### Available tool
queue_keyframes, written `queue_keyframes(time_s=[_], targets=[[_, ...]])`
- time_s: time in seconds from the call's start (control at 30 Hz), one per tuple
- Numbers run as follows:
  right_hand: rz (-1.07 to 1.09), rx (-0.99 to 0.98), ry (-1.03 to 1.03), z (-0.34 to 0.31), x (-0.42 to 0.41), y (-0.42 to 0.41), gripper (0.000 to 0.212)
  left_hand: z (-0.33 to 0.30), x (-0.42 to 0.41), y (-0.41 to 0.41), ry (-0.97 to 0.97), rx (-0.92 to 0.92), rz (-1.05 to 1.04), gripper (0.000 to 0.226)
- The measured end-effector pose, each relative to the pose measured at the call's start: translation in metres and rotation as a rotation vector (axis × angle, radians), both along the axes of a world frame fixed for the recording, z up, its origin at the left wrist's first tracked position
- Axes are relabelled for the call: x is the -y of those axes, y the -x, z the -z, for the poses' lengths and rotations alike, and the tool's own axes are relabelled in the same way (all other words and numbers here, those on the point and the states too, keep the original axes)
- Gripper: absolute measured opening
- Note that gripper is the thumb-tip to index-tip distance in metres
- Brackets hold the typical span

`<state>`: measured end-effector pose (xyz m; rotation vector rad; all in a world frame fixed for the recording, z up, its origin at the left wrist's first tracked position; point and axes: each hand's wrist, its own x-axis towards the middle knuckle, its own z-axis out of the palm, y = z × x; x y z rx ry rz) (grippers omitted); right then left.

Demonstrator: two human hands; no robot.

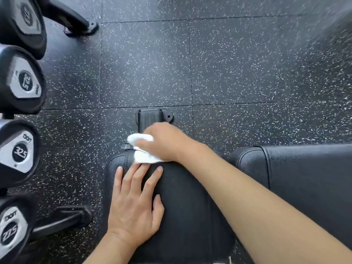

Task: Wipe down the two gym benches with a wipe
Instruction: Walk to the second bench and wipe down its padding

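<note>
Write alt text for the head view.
A right hand grips a white wipe at the far end of a black gym bench, while the left hand rests flat on its pad. A second bench sits alongside; dumbbells line the left.

Black padded bench (182, 206) bears left hand (133, 204) flat, fingers straight, and white wipe (143, 149) at far end just beyond left fingertips (140, 169), right hand (163, 141) holding it. Second black bench (304, 178) right of fingers. Both stand on speckled black rubber floor (228, 63).
</note>
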<state>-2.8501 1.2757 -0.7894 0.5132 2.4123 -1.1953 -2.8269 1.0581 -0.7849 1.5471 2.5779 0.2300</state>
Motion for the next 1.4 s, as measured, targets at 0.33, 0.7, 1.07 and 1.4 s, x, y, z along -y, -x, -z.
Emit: queue_keyframes(time_s=[0.33, 0.7, 1.07, 1.4], targets=[[0.082, 0.099, -0.093, -0.006, -0.053, -0.071, 0.044, 0.001, 0.000, -0.001, -0.024, 0.016, -0.001, 0.068], [-0.003, 0.012, 0.005, -0.009, -0.017, -0.019, 0.059, 0.000, 0.000, -0.002, -0.031, 0.008, -0.014, 0.068], [0.051, 0.072, -0.174, -0.014, -0.006, -0.024, 0.037, -0.001, 0.001, -0.001, -0.085, 0.071, -0.015, 0.062], [0.069, 0.000, -0.235, -0.032, 0.050, 0.016, 0.043, -0.028, 0.044, -0.029, -0.058, 0.231, -0.171, 0.062]])
